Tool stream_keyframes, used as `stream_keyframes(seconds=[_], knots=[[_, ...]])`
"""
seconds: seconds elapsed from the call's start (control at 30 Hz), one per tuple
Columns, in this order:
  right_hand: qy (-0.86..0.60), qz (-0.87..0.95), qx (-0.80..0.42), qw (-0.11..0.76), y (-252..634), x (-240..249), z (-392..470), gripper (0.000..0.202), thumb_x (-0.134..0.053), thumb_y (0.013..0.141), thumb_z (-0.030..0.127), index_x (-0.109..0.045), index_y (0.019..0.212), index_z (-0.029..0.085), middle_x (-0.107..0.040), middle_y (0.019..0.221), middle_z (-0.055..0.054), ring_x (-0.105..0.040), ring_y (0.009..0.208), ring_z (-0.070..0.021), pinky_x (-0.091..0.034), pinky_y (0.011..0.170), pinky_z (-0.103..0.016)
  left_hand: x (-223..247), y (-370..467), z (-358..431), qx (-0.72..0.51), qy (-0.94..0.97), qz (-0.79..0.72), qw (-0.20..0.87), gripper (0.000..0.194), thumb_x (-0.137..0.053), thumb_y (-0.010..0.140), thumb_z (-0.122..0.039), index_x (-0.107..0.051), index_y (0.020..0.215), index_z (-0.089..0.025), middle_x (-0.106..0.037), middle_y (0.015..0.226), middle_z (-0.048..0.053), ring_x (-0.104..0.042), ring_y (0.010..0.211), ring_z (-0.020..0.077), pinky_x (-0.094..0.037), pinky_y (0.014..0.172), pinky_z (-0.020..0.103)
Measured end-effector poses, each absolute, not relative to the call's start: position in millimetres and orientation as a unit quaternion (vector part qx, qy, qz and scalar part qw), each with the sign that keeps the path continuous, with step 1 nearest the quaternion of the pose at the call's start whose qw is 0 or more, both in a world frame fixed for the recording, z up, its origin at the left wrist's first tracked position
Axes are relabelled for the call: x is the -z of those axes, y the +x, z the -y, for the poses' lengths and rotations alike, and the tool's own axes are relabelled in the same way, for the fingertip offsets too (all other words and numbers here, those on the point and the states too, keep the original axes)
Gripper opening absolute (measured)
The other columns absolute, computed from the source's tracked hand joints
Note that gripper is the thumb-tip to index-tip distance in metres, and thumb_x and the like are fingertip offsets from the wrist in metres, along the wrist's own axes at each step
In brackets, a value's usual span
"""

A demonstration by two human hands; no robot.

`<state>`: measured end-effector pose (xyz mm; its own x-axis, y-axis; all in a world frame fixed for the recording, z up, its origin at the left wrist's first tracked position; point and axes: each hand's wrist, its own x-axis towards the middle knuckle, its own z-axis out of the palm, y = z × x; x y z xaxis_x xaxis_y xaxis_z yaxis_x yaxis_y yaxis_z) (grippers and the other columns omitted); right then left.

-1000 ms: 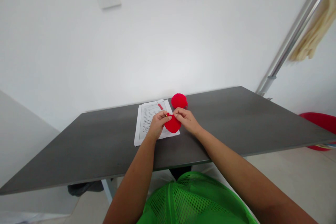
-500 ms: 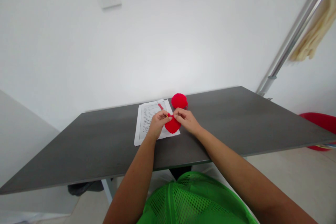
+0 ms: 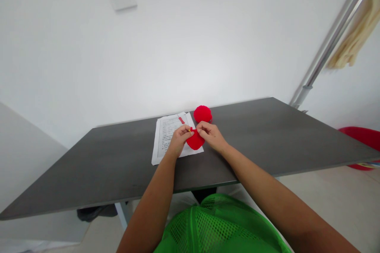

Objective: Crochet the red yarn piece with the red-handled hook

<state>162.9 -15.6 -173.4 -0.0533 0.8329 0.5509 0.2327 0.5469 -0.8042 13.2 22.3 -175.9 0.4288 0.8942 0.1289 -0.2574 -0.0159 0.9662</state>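
A small red piece that looks like crochet or knitted work (image 3: pixel 195 141) hangs between my hands, its lower edge rounded. My left hand (image 3: pixel 179 136) pinches its upper left edge, fingers closed. A small yellow bit (image 3: pixel 189 130) and a red knob show at those fingertips; what they belong to is too small to tell. My right hand (image 3: pixel 210 132) is closed on the upper right edge of the same piece. Just behind my right hand sits a ball of red yarn (image 3: pixel 202 114). Printed paper sheets (image 3: pixel 166 134) lie beneath and left of the work, with a slim red-handled tool (image 3: pixel 181 120) on top.
The dark grey table (image 3: pixel 118 162) runs up to the white wall. At the right, a metal pole (image 3: pixel 332 39) leans beside hanging cream gloves (image 3: pixel 354 39). A red basin (image 3: pixel 360 136) stands lower down past the table's right edge.
My left fingertips have shifted slightly, and the small red knob and yellow bit now stand out more clearly. My right hand has barely moved and both hands keep the red piece.
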Motion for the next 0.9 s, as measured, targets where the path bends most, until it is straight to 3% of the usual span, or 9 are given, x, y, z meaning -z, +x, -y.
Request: stream_keyframes(seconds=[0.53,0.9], knots=[[-0.393,0.682,-0.276,0.551,163.4,173.0,16.8,0.009,-0.048,0.077,0.022,-0.049,0.069,0.019,-0.044,0.061,0.003,-0.038,0.056,-0.0117,-0.029,0.055,-0.025,180.6,11.7,-25.9,-0.466,0.583,-0.288,0.600,0.018,-0.072,0.060,-0.023,-0.058,0.068,-0.016,-0.058,0.062,-0.003,-0.050,0.059,0.0097,-0.036,0.059,0.023],[-0.383,0.681,-0.296,0.550,163.7,173.9,15.0,0.010,-0.046,0.079,0.024,-0.051,0.073,0.018,-0.048,0.066,0.002,-0.042,0.061,-0.0117,-0.033,0.059,-0.024,177.0,13.2,-22.4,-0.459,0.550,-0.278,0.639,0.021,-0.074,0.056,-0.022,-0.058,0.067,-0.016,-0.060,0.059,-0.003,-0.050,0.055,0.0087,-0.036,0.057,0.021]])
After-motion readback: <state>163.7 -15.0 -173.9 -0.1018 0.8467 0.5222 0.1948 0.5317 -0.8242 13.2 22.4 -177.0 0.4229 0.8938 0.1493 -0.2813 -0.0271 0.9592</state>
